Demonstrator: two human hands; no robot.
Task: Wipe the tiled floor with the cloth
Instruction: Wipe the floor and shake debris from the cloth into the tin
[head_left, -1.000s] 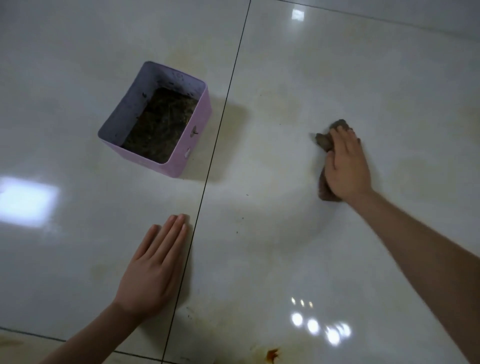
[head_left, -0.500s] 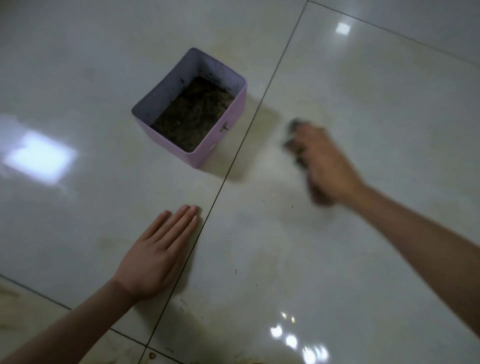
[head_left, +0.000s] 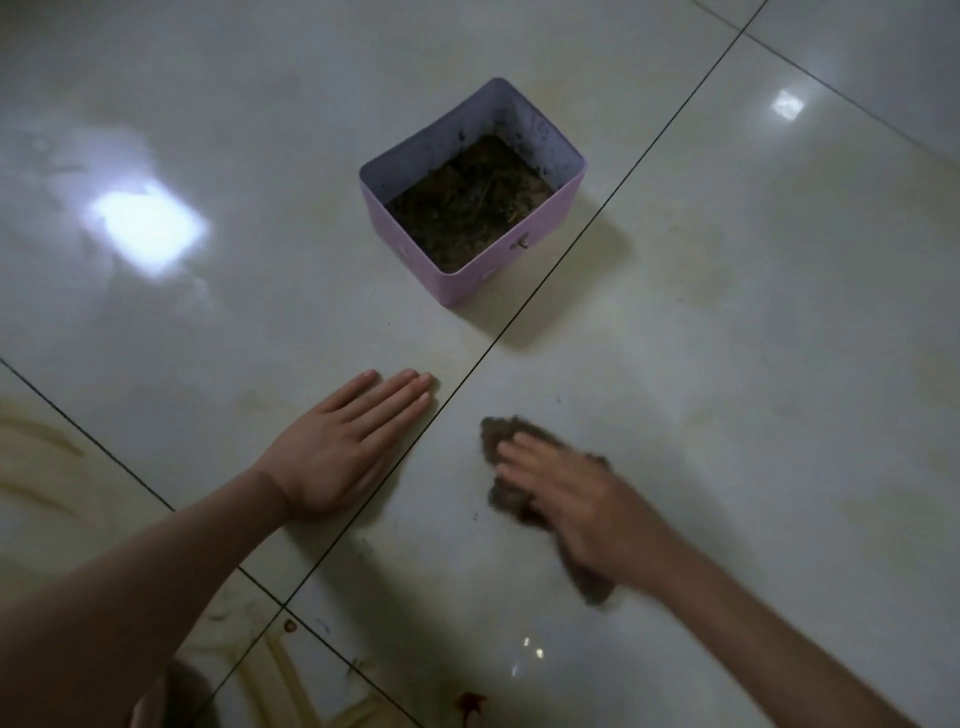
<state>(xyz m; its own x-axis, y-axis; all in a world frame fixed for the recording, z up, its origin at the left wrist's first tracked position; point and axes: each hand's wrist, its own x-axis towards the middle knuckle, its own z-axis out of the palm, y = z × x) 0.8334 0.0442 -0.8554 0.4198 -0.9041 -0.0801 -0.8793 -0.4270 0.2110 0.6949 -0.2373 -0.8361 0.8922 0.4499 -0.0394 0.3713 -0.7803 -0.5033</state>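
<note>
A crumpled brown cloth (head_left: 506, 435) lies on the glossy white tiled floor (head_left: 727, 364), just right of a dark grout line. My right hand (head_left: 566, 493) presses flat on the cloth with its fingers stretched out, blurred by motion; most of the cloth is hidden under it. My left hand (head_left: 345, 447) rests palm down on the neighbouring tile with straight fingers, their tips near the grout line. It holds nothing.
A pink box (head_left: 475, 200) filled with dark soil-like debris stands on the floor beyond both hands. Yellowish smears mark the tiles at the left and right. A dark red stain (head_left: 470, 704) sits near the bottom edge, and small dark specks lie around the cloth.
My right hand has swept the cloth from the far right towards me and leftwards, close to the left hand. The view has tilted, shifting the box to the right. The left hand stays planted.
</note>
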